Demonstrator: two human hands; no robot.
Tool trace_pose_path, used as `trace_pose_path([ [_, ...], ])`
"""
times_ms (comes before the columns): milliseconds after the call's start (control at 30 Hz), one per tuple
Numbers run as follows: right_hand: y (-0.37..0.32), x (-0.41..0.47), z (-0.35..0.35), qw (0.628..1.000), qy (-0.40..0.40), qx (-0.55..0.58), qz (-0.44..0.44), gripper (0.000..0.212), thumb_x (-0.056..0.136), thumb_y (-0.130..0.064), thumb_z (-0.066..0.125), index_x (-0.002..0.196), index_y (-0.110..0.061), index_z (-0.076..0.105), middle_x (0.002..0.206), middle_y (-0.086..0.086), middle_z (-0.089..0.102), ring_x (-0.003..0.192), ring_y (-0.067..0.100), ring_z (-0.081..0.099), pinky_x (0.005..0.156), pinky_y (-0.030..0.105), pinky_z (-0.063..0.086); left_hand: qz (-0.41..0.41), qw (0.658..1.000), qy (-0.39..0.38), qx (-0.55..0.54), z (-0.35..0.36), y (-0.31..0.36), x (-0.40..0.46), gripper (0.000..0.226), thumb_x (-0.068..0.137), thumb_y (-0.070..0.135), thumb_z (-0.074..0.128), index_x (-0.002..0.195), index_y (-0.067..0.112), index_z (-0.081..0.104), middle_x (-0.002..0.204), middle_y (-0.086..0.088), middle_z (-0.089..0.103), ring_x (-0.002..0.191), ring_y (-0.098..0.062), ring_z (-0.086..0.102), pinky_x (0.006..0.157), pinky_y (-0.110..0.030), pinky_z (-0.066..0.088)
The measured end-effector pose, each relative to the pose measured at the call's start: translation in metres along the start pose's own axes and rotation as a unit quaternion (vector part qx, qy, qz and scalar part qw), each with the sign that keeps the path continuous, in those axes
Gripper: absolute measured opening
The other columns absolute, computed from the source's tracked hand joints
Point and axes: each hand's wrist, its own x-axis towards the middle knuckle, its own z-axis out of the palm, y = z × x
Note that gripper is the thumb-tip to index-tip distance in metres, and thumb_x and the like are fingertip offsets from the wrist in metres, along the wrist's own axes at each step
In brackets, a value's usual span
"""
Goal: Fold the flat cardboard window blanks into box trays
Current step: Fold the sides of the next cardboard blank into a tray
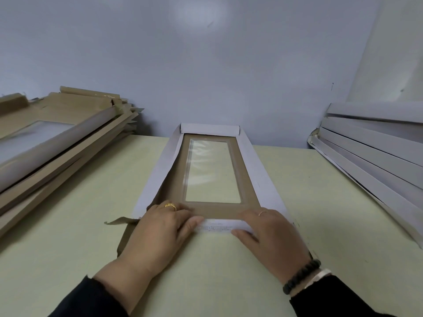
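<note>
Both hands are working the near end flap of the window blank, which is lying lengthwise on the counter and stretching away from the grip. The left hand and right hand are each clamping that flap, thumbs beneath, fingers curled over. Risk, as judged: uneven pressure between the hands could be skewing the crease, and the loose brown tab left of the left hand could be tearing.
</note>
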Motion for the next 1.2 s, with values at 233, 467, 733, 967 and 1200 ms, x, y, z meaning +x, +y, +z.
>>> trace_pose_path([
  [233, -0.002, -0.004, 0.003, 0.999, -0.032, 0.010, 0.011, 0.052, 0.076, -0.069, 0.029, 0.067, -0.025, 0.054, 0.070, -0.011, 0.060, 0.061, 0.010, 0.054, 0.049, 0.020, 0.038, -0.008, 0.998, -0.061, -0.016, -0.003, 0.002, -0.009, 0.028, 0.090, 0.045, 0.050, 0.108, 0.027, 0.062, 0.110, 0.013, 0.056, 0.101, -0.006, 0.052, 0.086, -0.025, 0.042],
  [467, 0.001, -0.001, 0.010, 0.991, -0.132, 0.036, 0.014, 0.054, 0.075, -0.068, 0.033, 0.106, -0.029, 0.053, 0.105, -0.017, 0.049, 0.100, 0.009, 0.048, 0.086, 0.025, 0.041, -0.003, 0.998, -0.058, 0.026, 0.005, 0.002, -0.006, 0.035, 0.090, 0.045, 0.051, 0.122, 0.032, 0.050, 0.098, 0.013, 0.042, 0.103, -0.009, 0.039, 0.082, -0.013, 0.030],
  [733, -0.009, 0.002, -0.004, 0.997, -0.060, 0.039, -0.018, 0.023, 0.078, -0.024, 0.071, 0.066, -0.016, 0.053, 0.071, -0.009, 0.051, 0.067, 0.017, 0.051, 0.067, 0.021, 0.028, 0.128, 0.991, 0.047, -0.005, -0.013, 0.017, -0.012, 0.034, 0.093, 0.038, 0.042, 0.086, 0.013, 0.063, 0.088, 0.005, 0.053, 0.088, -0.014, 0.051, 0.073, -0.024, 0.039],
  [967, -0.016, -0.005, -0.033, 0.995, -0.086, 0.020, -0.043, 0.024, 0.069, -0.025, 0.073, 0.062, -0.019, 0.050, 0.060, -0.009, 0.052, 0.052, 0.010, 0.045, 0.058, 0.019, 0.028, -0.052, 0.946, 0.277, -0.158, -0.048, -0.014, -0.016, 0.024, 0.092, 0.028, 0.052, 0.075, 0.042, 0.061, 0.088, 0.021, 0.061, 0.080, 0.007, 0.049, 0.065, -0.002, 0.034],
  [1200, -0.017, -0.016, -0.038, 0.966, -0.226, 0.077, -0.100, 0.015, 0.082, -0.030, 0.049, 0.074, -0.027, 0.037, 0.080, -0.009, 0.047, 0.074, 0.008, 0.042, 0.068, 0.018, 0.026, -0.084, 0.963, -0.028, -0.255, -0.039, -0.076, -0.030, 0.065, 0.079, -0.029, 0.040, 0.070, 0.028, 0.072, 0.089, 0.005, 0.071, 0.072, -0.008, 0.064, 0.062, -0.013, 0.047],
])
